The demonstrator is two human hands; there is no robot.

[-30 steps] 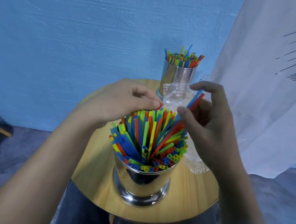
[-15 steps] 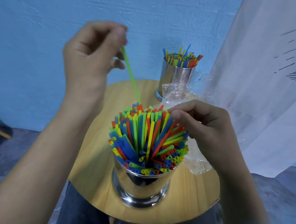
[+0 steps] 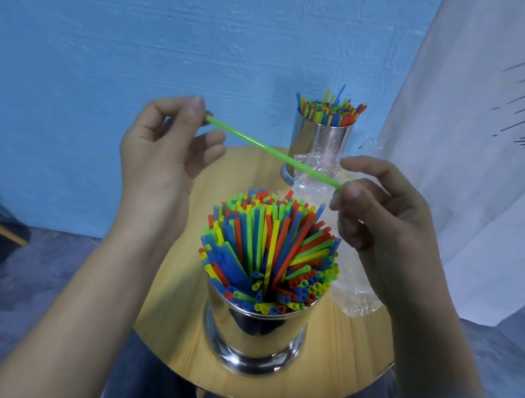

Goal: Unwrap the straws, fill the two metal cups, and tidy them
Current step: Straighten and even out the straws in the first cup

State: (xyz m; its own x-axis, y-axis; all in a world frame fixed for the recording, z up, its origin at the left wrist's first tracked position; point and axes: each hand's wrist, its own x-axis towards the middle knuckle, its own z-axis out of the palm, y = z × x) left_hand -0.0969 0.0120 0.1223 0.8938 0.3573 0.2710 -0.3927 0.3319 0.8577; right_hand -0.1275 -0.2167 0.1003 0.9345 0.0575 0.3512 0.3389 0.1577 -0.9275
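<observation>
Straw (image 3: pixel 271 148) pinched at both ends by left hand (image 3: pixel 161 157), right hand (image 3: pixel 378 219); seemingly tidying; needed next: slotting into cup (image 3: pixel 255 329) below fingers.

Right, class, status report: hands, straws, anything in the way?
One green straw pinched at its ends by left hand and right hand, clear of packed near cup. Behind it, far cup packed too. Crumpled wrap lies beside near cup.

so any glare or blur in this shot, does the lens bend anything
Head view: near metal cup mirrors dark shapes, with bright glare on its base; forearms blur and stretch toward the lower corners, wide-angle distortion; green straw is sharp.
</observation>
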